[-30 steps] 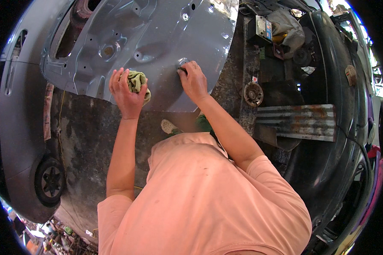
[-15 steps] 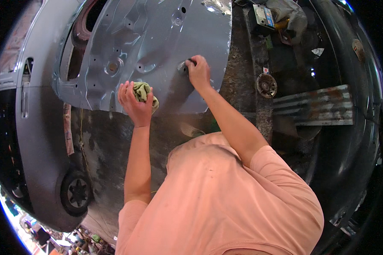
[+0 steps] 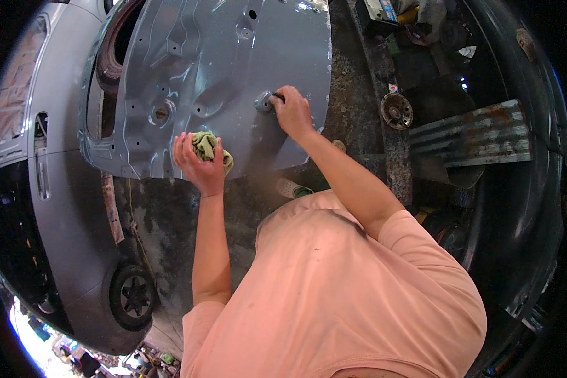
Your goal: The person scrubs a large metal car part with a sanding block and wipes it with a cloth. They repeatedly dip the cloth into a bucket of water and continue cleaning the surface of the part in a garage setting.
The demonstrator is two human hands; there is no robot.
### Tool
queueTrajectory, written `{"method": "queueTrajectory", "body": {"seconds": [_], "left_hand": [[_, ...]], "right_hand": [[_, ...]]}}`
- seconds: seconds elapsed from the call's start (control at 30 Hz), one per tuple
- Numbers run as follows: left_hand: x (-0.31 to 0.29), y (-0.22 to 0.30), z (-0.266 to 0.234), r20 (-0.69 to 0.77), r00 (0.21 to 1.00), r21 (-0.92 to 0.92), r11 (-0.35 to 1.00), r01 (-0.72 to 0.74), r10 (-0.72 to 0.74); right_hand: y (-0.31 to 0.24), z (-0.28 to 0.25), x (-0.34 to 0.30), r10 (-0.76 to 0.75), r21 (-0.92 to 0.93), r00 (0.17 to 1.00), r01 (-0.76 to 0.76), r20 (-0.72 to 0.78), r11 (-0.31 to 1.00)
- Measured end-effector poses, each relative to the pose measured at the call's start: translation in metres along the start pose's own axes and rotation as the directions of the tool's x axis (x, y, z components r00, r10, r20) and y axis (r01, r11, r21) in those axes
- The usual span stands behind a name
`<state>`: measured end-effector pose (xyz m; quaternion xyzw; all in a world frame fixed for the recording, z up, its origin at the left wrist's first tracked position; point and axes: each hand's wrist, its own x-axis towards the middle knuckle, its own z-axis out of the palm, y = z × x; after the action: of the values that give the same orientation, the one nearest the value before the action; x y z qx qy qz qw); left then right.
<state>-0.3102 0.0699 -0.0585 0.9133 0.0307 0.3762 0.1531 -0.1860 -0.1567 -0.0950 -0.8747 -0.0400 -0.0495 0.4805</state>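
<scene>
The left hand [image 3: 198, 165] is raised with the forearm nearly straight, fingers curled tight around a crumpled green rag [image 3: 209, 147] pressed against the lower edge of the grey car panel [image 3: 220, 69]. The right arm stretches forward, its right hand [image 3: 292, 112] closed on a small dark tool [image 3: 276, 97] held against the panel's surface.

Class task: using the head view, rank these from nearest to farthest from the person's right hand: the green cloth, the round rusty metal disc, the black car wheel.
From the right hand:
1. Green cloth, lower left, bunched in the left hand.
2. Round rusty metal disc, to the right; close to the cloth's distance, so only narrowly second.
3. Black car wheel, far lower left.
</scene>
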Motion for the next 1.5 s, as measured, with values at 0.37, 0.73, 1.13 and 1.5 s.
{"method": "queueTrajectory", "body": {"seconds": [0.37,0.73,1.13,1.5], "left_hand": [[0.001,-0.003,0.003,0.003,1.0,0.008,1.0,0.001,-0.001],[0.0,0.0,0.0,0.055,0.998,0.027,1.0,-0.002,0.0],[0.001,-0.002,0.002,0.068,0.996,0.043,0.997,-0.06,0.057],[0.001,0.001,0.002,0.096,0.995,0.022,0.999,-0.038,0.036]], "right_hand": [[0.007,-0.013,-0.019,0.016,0.007,0.967,-0.018,0.253,1.0],[0.083,-0.05,-0.082,0.205,-0.132,0.976,-0.193,0.077,0.972],[0.065,-0.015,-0.115,0.602,0.182,0.791,-0.611,0.106,0.771],[0.065,-0.028,-0.131,0.395,0.072,0.915,-0.4,0.081,0.913]]}}
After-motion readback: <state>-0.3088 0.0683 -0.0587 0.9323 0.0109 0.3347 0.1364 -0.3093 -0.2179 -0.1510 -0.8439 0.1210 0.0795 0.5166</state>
